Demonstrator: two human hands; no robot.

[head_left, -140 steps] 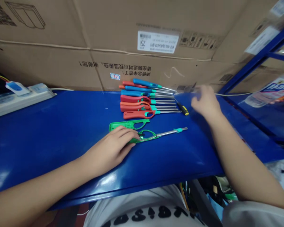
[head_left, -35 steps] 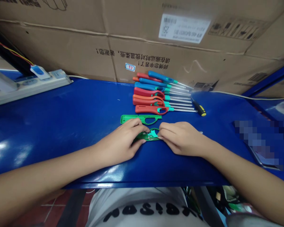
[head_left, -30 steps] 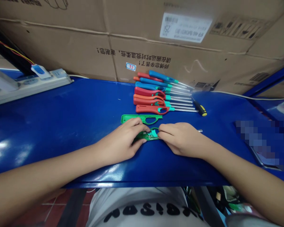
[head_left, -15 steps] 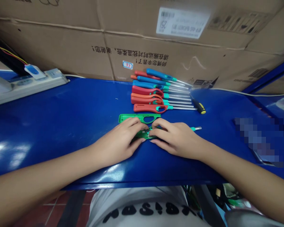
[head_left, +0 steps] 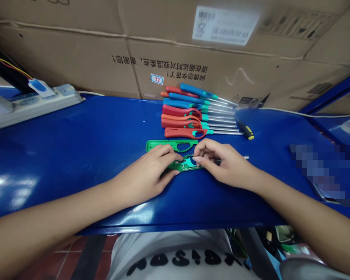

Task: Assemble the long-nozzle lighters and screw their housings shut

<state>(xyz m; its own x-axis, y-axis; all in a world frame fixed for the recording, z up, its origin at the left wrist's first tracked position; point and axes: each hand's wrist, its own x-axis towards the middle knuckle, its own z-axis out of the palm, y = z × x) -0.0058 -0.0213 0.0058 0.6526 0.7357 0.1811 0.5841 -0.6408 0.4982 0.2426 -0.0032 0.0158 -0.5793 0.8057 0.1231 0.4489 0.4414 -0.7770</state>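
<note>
An opened green lighter half (head_left: 179,168) lies near the middle of the blue table, with a teal trigger part (head_left: 190,161) and a thin pale wire inside. My left hand (head_left: 154,169) grips its left end between thumb and fingers. At its right part my right hand (head_left: 221,161) is closed, thumb against the fingertips; whatever it pinches is too small to make out. A metal tip shows beyond that hand. Just behind lies the other green shell half (head_left: 160,145), with an oval opening, its front edge partly covered by my left hand.
Several red, orange and blue lighters (head_left: 183,133) lie behind the green shell, beside a black-and-yellow handle (head_left: 246,131). A cardboard box (head_left: 90,66) stands at the back. A power strip (head_left: 26,105) sits left, a blurred-out object (head_left: 321,175) right.
My right hand has lifted and shifted slightly right, its fingers curling in. The teal trigger part is now uncovered. My left hand has stayed almost where it was.
</note>
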